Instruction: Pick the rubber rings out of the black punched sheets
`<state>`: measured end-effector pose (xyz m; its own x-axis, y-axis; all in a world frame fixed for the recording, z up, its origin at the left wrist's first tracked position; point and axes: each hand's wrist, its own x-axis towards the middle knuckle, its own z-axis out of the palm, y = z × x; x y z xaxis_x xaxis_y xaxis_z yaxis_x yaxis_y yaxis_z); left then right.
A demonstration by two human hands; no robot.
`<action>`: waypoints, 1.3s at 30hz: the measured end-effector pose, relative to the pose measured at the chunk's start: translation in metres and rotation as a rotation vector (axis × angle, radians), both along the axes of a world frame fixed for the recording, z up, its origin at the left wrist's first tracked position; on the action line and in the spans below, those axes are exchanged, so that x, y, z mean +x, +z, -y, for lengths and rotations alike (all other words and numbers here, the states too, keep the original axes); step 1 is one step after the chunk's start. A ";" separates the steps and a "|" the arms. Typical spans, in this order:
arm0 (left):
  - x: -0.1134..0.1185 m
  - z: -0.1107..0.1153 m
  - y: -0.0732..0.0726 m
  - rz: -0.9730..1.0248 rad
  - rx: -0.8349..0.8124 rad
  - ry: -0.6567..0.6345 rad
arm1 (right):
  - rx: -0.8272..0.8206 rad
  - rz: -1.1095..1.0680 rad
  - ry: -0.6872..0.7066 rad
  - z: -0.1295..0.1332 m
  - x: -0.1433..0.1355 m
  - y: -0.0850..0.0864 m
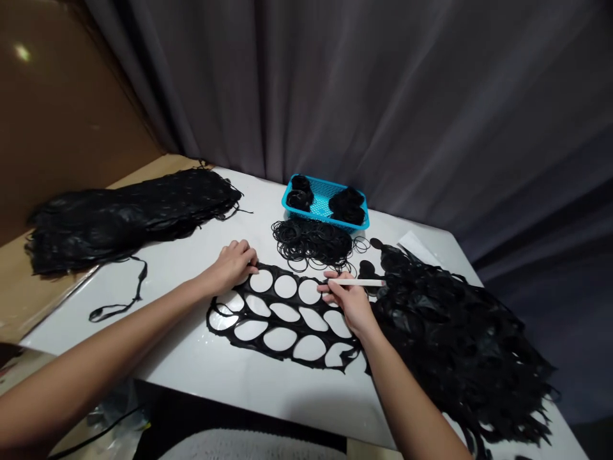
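Here's the black perforated sheet [274, 296], lying flat on the white tabletop [191, 358] between the two forearms, its long axis running left to right and dipping a little toward the viewer at the right end. Three rows of holes follow that same line, roundest along the far row, while several in the middle row are pulled into slanted ovals. Over at the far left corner, the left hand [233, 264] has its fingers bunched together and curled down on the edge; whether they pinch the material or only press it, I can't tell. Across to the right hand [352, 305], above the sheet's far right part, and it's clamped on a white stick [357, 282] between thumb and fingers! That stick lies almost level across the view, long axis left to right, one end at the fingertips, the other aimed right at the big black heap [460, 345], right at its near-left fringe. Just beyond the sheet sits a tangle of thin black rings [313, 241], and behind that the blue basket [322, 198], its long side slanting down to the right, dark bundles at both ends.
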<state>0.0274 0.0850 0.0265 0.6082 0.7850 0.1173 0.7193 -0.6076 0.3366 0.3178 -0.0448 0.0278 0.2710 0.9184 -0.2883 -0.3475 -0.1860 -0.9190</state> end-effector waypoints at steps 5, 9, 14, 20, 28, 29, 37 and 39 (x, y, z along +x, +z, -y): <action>0.008 -0.009 -0.005 0.008 0.006 -0.123 | 0.026 0.188 -0.043 -0.007 -0.007 -0.006; 0.013 -0.025 0.000 0.038 0.057 -0.093 | 0.041 0.156 -0.119 -0.015 -0.004 -0.005; -0.001 0.012 0.014 0.082 0.145 -0.108 | 0.032 0.037 -0.095 -0.006 0.004 0.010; -0.032 0.109 0.006 0.057 0.045 -0.517 | -0.052 -0.164 -0.022 0.032 -0.012 0.033; -0.039 0.129 -0.006 0.072 -0.105 -0.450 | -0.094 0.258 0.207 0.080 -0.054 0.007; -0.039 0.132 -0.003 0.076 -0.132 -0.446 | -0.101 0.335 0.231 0.086 -0.056 0.005; -0.046 0.149 0.034 0.155 -0.322 -0.373 | -0.101 -0.033 0.116 0.100 -0.048 0.020; -0.042 0.142 0.042 0.159 -0.267 -0.361 | -0.070 -0.158 -0.034 0.085 -0.043 0.031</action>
